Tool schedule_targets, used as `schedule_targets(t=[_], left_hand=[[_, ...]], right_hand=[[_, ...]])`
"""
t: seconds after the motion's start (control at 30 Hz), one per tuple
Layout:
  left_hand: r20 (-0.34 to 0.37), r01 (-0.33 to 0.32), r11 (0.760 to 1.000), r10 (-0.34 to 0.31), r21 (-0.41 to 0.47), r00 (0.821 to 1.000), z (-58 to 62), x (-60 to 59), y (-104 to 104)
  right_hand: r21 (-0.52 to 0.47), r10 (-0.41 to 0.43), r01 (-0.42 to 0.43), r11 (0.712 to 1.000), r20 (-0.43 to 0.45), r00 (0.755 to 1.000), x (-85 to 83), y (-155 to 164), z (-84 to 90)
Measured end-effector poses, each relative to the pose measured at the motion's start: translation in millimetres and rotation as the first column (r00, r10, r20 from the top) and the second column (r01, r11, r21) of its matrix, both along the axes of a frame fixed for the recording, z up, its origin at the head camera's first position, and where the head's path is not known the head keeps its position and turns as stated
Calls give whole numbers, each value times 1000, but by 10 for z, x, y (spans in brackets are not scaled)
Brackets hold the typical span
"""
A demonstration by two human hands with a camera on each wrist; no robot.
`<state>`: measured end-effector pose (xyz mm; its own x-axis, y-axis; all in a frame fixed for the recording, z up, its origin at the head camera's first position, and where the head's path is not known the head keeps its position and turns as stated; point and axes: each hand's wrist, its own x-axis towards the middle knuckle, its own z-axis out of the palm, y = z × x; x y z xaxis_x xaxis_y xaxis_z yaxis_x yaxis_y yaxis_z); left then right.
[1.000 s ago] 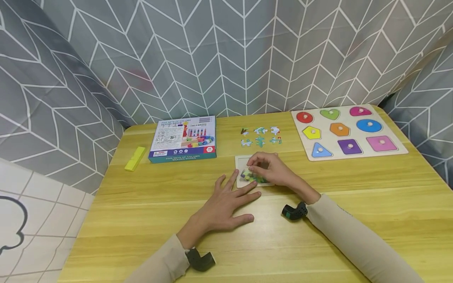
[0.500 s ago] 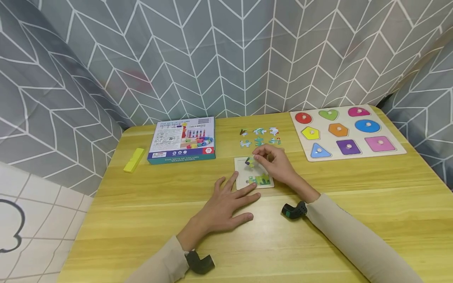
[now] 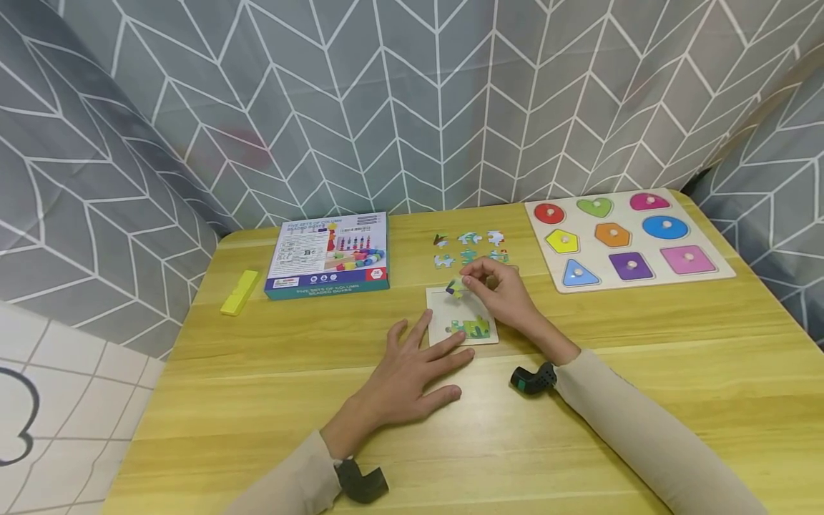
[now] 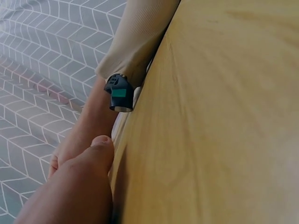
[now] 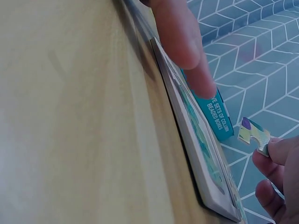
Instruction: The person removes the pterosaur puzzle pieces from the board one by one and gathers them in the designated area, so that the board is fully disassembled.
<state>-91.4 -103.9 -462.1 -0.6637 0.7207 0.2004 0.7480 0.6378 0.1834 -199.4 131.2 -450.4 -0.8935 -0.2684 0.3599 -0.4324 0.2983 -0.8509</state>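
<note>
- The puzzle piece (image 3: 455, 287) is pinched in the right hand (image 3: 504, 295), just above the far edge of the white puzzle tray (image 3: 444, 315).
- It looks light, thin and stiff; holding it by the edges suits it.
- The left hand (image 3: 407, 375) lies flat with fingers spread, fingertips pressing the tray's near-left corner.
- Loose pieces (image 3: 470, 248) lie just beyond the tray.

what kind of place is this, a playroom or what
Probably a children's play or toy-activity corner set up for recording: a wooden table holds a shape-sorter board, a bead-toy box and a jigsaw tray, with patterned grey fabric hung behind.
</note>
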Motion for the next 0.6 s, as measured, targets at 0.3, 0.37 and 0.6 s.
schedule_targets(t=[0.3, 0.37, 0.6], left_hand=[[-1, 20, 1000, -20, -8, 1000, 11, -13, 9], [8, 21, 1000, -20, -14, 1000, 9, -14, 12], [11, 26, 1000, -26, -7, 1000, 1, 1, 20]], right_hand=[[0, 0, 0, 1000, 8, 1000, 5, -16, 16], [-1, 2, -2, 1000, 12, 1000, 9, -18, 17], [1, 7, -7, 1000, 19, 1000, 33, -20, 22]])
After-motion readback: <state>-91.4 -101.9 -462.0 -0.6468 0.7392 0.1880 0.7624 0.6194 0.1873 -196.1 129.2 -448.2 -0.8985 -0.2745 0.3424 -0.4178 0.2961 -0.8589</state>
